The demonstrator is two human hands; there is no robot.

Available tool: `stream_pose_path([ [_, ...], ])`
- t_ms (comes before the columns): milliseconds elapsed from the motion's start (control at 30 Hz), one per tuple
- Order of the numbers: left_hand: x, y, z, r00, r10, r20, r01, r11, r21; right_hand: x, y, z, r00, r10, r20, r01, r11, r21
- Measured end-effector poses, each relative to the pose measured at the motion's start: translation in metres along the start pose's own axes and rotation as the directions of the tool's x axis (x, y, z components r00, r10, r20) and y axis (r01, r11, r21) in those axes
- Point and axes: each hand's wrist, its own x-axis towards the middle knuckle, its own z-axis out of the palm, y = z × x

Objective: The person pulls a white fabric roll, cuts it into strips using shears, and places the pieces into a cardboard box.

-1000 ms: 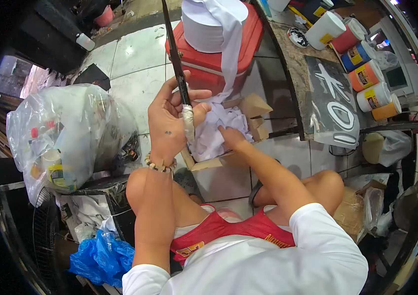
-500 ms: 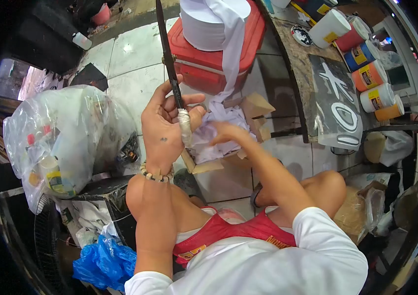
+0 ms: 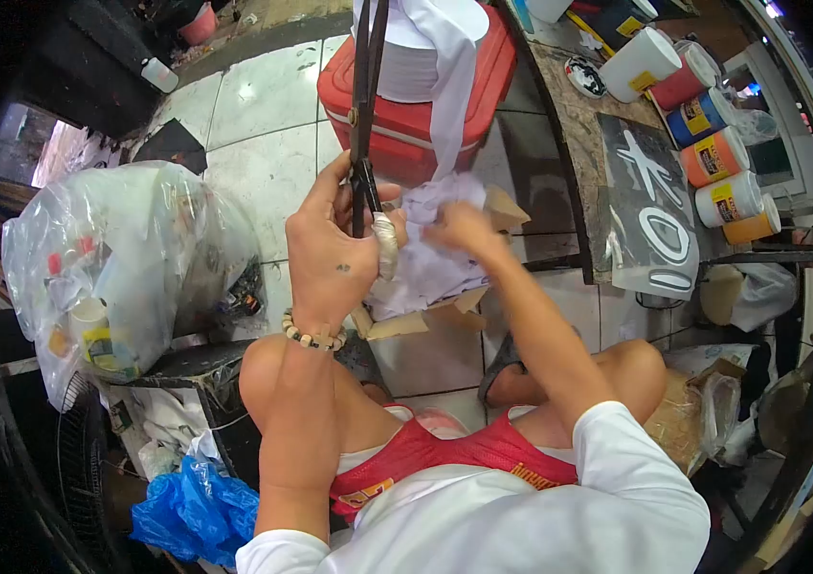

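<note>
My left hand (image 3: 332, 251) is closed around the handles of long dark scissors (image 3: 358, 120). One handle loop is wrapped in pale tape, and the blades point away from me, slightly parted. My right hand (image 3: 464, 228) is over an open cardboard box (image 3: 401, 327) heaped with white fabric strip (image 3: 425, 273). Motion blurs its fingers; whether they grip the strip I cannot make out. From a big white roll (image 3: 411, 72), the strip hangs down into the box. The roll stands on a red cooler (image 3: 349, 86).
A clear plastic bag of containers (image 3: 129, 268) lies to the left, above a blue plastic bag (image 3: 196, 507). On the right, a worktable (image 3: 569, 115) carries several paint tubs (image 3: 712, 158) and a dark sheet with white lettering (image 3: 650, 206). Tiled floor (image 3: 263, 105) surrounds the cooler.
The scissors have shifted right and their blades have parted slightly. My right hand has moved up and a little right over the box, its fingers less extended.
</note>
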Motion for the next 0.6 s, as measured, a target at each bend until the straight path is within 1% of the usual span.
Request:
stream_pose_path([
  [33, 0.000, 0.001, 0.000, 1.000, 0.005, 0.004, -0.005, 1.000, 0.007, 0.004, 0.007, 0.036, 0.996, -0.083, 0.025, 0.085, 0.991, -0.105],
  [100, -0.002, 0.003, 0.000, 1.000, -0.004, -0.003, 0.004, 0.999, 0.046, 0.002, 0.001, 0.075, 0.988, -0.152, 0.014, 0.153, 0.980, -0.125],
  [133, -0.002, 0.003, -0.001, 1.000, -0.002, 0.000, 0.002, 0.999, 0.050, 0.003, -0.009, 0.081, 0.988, -0.152, 0.010, 0.152, 0.981, -0.121],
  [200, -0.001, 0.005, -0.003, 1.000, -0.010, -0.018, 0.010, 1.000, 0.027, 0.005, -0.027, 0.090, 0.985, -0.167, 0.045, 0.168, 0.986, -0.012],
  [233, -0.001, 0.005, -0.002, 1.000, -0.016, -0.015, 0.016, 1.000, 0.026, 0.003, -0.030, 0.103, 0.986, -0.162, 0.049, 0.163, 0.987, -0.010],
  [300, 0.000, 0.007, -0.001, 0.999, -0.024, -0.043, 0.023, 0.999, -0.027, 0.003, -0.017, 0.145, 0.922, -0.369, -0.119, 0.378, 0.923, 0.074],
  [333, 0.001, 0.010, 0.001, 0.998, -0.049, -0.043, 0.046, 0.998, -0.052, 0.008, -0.003, 0.168, 0.956, -0.292, -0.009, 0.291, 0.955, -0.049],
  [367, 0.002, 0.008, 0.001, 0.998, -0.045, -0.036, 0.043, 0.998, -0.049, 0.003, 0.000, 0.166, 0.957, -0.288, -0.016, 0.287, 0.957, -0.047],
  [433, 0.003, 0.000, 0.000, 0.998, 0.005, -0.055, 0.000, 0.996, 0.092, -0.009, 0.010, 0.156, 0.986, -0.085, 0.142, 0.102, 0.988, -0.113],
  [567, 0.002, -0.002, -0.003, 0.999, 0.026, -0.034, -0.022, 0.995, 0.102, -0.024, 0.011, 0.116, 0.987, -0.042, 0.157, 0.063, 0.989, -0.135],
  [600, 0.002, -0.001, -0.003, 0.999, 0.001, -0.034, 0.002, 0.997, 0.081, -0.023, 0.011, 0.109, 0.987, -0.098, 0.127, 0.098, 0.995, 0.003],
])
